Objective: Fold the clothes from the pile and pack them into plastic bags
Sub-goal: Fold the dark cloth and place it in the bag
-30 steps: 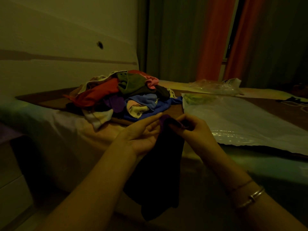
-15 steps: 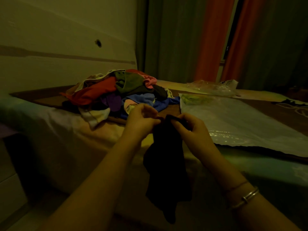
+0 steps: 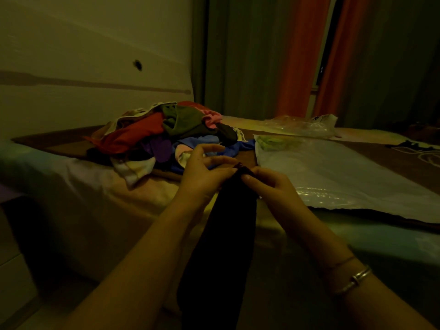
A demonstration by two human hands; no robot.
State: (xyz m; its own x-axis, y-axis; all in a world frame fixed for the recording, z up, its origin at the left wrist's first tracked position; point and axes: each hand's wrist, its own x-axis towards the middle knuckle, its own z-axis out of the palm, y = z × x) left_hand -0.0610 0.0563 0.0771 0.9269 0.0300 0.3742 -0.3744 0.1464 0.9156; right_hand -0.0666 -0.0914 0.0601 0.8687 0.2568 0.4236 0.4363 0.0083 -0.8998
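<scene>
I note the bed (image 3: 71, 177) spans the frame beyond my fingers. On it, to the right of my fingers, lies a flat plastic bag (image 3: 345, 177); the clothes pile (image 3: 166, 136) sits just past and left of them. A dark garment (image 3: 226, 234) hangs straight down from my fingertips, in front of the bed edge. My left hand (image 3: 202, 177) pinches its top edge, upper fingers extended; my right hand (image 3: 271, 186) pinches the same edge alongside, fingers curled. A bracelet (image 3: 354, 279) circles my right wrist.
</scene>
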